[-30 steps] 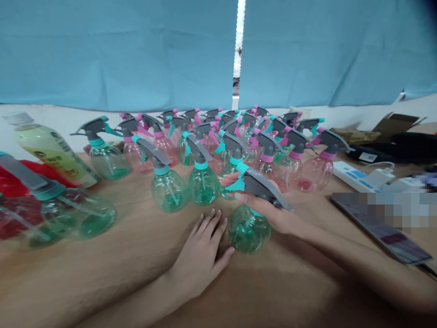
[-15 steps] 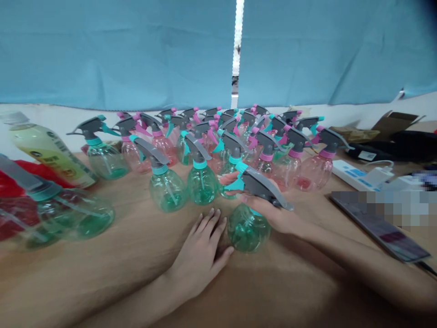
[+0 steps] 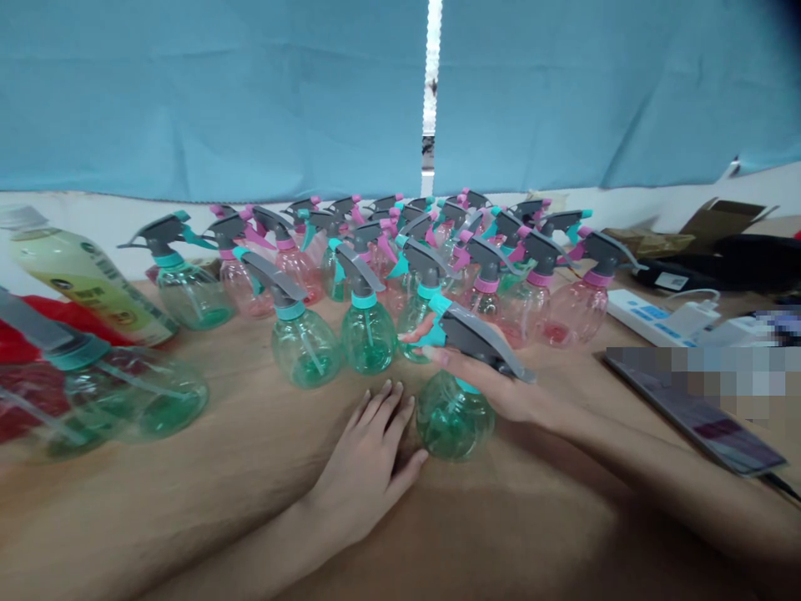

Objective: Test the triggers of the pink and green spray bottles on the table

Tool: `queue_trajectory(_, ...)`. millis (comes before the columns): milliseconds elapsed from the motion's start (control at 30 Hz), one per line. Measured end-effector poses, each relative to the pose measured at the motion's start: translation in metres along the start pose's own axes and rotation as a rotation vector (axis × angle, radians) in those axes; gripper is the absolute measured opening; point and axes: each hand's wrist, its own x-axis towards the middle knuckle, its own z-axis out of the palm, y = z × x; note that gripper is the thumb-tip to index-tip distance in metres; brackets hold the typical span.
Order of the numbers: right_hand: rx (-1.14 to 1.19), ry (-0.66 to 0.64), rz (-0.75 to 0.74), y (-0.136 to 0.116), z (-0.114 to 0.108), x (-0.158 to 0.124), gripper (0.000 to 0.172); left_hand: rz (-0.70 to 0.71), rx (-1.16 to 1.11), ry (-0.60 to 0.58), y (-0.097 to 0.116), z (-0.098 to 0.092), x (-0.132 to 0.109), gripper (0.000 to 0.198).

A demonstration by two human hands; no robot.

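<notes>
My right hand (image 3: 494,388) grips a grey trigger sprayer head (image 3: 476,338) with a teal collar, holding it over the neck of a clear green plastic spray bottle (image 3: 455,417). The collar sits at the bottle's neck, and my fingers hide part of the head. My left hand (image 3: 363,467) lies flat on the wooden table (image 3: 250,451) with its fingers apart, its thumb at the lower left of that bottle. Just behind my right fingers stands another green spray bottle (image 3: 369,338).
Several pink and green spray bottles (image 3: 576,309) crowd the table behind my hands. Two green bottles (image 3: 138,392) lie blurred at the left, near a red bag (image 3: 37,334) and a drink bottle (image 3: 81,280). A power strip (image 3: 651,317) and a tablet (image 3: 694,417) are at the right.
The whole view has drifted slightly up and left. My hands, the sprayer head and the bottle keep nearly the same arrangement.
</notes>
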Motion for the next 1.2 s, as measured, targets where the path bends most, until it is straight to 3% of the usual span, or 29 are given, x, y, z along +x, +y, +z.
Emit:
queue_trajectory(500, -0.019, 0.041, 0.004, -0.0018, -0.0005, 0.0004, 0.029, 0.021, 0.032, 0.014, -0.0019, 0.0024, -0.0002, 0.055)
queue_trajectory(800, 0.044, -0.017, -0.023, -0.0037, -0.0007, 0.0013, 0.014, 0.022, 0.023, 0.026, -0.0028, 0.0026, -0.0001, 0.055)
queue_trajectory(1200, -0.009, 0.111, 0.035, -0.0050, 0.0045, -0.0030, 0.025, 0.014, 0.009, 0.027, -0.0028, 0.0030, -0.0003, 0.053)
